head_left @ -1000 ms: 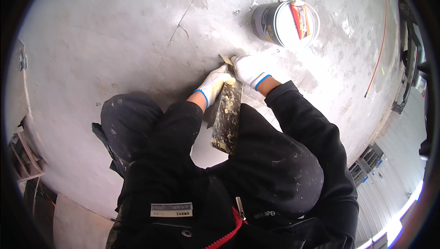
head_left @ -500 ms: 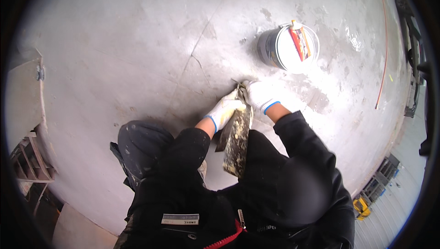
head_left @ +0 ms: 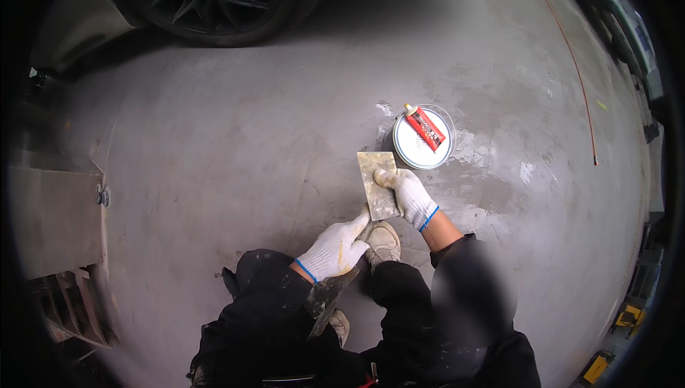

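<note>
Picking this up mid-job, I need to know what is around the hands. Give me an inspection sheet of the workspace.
Surface: grey floor with pale stains, mostly near the bucket.
Job's things: pale rectangular plate, right; dark spattered plate, left.
Clutter: the bucket, lidded, with a red tube lying on its lid.
Hands: both white-gloved; right hand grips the pale rectangular plate, thumb on its face; left hand has its fingers around the dark spattered plate.
Cables: thin reddish line on the floor at right; cable or rod, cannot tell.
Surroundings: car wheel at the top; yellow item lower right, kind unclear.
</note>
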A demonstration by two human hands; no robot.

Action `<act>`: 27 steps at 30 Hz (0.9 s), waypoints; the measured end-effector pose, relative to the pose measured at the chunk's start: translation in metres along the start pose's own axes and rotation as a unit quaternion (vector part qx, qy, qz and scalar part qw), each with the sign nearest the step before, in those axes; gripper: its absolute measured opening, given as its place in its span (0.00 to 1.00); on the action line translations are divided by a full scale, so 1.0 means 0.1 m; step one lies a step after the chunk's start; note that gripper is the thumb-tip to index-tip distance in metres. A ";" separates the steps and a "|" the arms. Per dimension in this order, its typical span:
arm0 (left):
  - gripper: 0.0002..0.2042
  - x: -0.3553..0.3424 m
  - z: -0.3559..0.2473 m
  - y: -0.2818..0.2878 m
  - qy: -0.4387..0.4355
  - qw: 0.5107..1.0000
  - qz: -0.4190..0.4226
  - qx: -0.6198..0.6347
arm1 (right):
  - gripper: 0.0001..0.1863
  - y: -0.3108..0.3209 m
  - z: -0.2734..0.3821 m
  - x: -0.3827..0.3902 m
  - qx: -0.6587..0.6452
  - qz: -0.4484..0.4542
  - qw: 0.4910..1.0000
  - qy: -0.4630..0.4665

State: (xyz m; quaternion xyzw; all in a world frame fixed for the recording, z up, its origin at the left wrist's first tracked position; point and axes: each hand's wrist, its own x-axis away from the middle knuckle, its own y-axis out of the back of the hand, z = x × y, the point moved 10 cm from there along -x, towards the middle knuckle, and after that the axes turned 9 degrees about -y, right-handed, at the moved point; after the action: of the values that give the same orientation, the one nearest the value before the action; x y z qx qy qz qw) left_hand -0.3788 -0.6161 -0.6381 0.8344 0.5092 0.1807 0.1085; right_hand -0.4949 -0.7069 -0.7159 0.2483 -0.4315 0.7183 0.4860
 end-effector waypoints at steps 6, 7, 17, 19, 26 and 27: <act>0.36 0.03 -0.14 0.10 -0.044 0.998 -0.048 0.017 | 0.16 0.07 0.39 0.30 0.105 0.047 0.991 0.074; 0.36 0.02 -0.20 0.14 -0.064 0.995 -0.067 0.041 | 0.16 -0.05 0.47 0.40 0.136 0.079 0.985 0.069; 0.37 0.10 0.09 0.69 0.086 0.907 -0.191 0.366 | 0.18 -1.22 1.32 0.65 0.112 0.132 0.971 0.167; 0.30 0.10 0.11 0.59 0.103 0.916 -0.097 0.377 | 0.16 -1.36 1.29 0.61 0.052 0.183 0.963 0.190; 0.19 0.46 0.29 0.81 0.166 0.904 -0.195 0.343 | 0.30 -1.21 1.55 0.60 -0.078 0.168 0.960 0.211; 0.19 0.45 0.24 0.89 0.121 0.913 -0.210 0.328 | 0.33 -1.14 1.55 0.62 -0.042 0.134 0.965 0.224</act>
State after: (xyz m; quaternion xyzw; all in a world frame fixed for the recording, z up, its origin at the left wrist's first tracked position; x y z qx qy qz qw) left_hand -0.2782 -0.6164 -0.6186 0.6686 0.7125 0.0763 -0.1986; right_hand -0.4256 -0.7927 -0.5470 0.0008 -0.3706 0.7953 0.4798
